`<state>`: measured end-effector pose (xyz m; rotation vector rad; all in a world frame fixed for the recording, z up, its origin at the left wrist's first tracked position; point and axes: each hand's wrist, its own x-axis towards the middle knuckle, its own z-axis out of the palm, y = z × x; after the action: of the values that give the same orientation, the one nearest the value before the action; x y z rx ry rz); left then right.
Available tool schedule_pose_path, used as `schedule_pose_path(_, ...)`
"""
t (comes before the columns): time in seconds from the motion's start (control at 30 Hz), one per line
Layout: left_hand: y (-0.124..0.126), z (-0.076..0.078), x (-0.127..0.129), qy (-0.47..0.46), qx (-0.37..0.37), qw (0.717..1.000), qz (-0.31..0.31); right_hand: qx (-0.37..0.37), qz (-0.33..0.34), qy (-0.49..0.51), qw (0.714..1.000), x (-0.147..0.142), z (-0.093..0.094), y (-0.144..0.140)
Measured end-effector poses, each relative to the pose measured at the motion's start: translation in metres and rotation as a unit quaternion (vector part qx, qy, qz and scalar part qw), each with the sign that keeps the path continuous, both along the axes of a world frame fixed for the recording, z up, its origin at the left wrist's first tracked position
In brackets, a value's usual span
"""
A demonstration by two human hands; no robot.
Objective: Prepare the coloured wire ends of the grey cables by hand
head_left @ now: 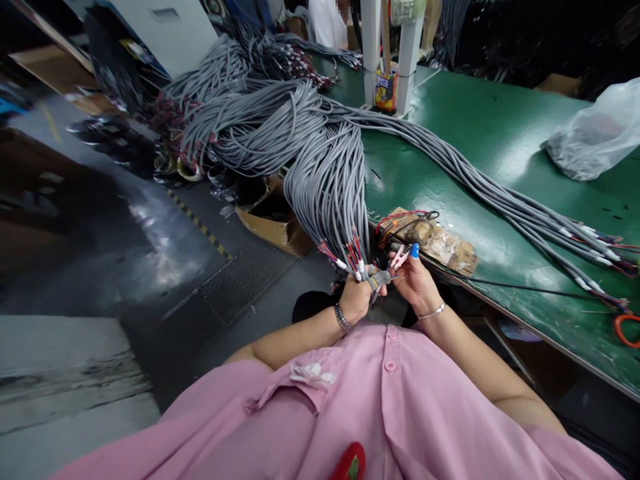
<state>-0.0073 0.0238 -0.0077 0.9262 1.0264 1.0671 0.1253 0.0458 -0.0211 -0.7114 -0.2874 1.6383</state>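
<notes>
A thick bundle of grey cables hangs from the green table down to my lap. Their stripped ends show red, blue and white wires. My left hand is closed around a few of these cable ends. My right hand is just beside it and pinches a small pink clip-like piece at the cable tips; one finger wears a blue cap. Both wrists carry bracelets.
More grey cables run along the table to the right edge. A taped brown block with scissors lies near my hands. A clear plastic bag, white posts, an open carton on the floor and a person at the back.
</notes>
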Motion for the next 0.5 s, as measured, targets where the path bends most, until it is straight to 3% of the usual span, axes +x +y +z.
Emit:
schedule_pose_path(0.1,-0.002,0.000,-0.003,0.016,0.011,1.000,0.003,0.006,0.028,-0.002,1.000,0.003,-0.001,-0.004)
schedule_pose_path(0.33,-0.010,-0.005,-0.014,0.044,0.028,0.999,0.000,0.039,0.191,-0.081,0.978,0.023,0.004,-0.028)
schedule_pose_path(0.4,-0.012,-0.006,-0.019,0.074,0.040,0.996,-0.020,0.051,0.197,-0.144,0.969,0.023,0.007,-0.036)
schedule_pose_path(0.5,-0.013,-0.004,-0.023,0.122,0.065,0.989,-0.056,0.071,0.150,-0.243,0.956,0.017,0.012,-0.043)
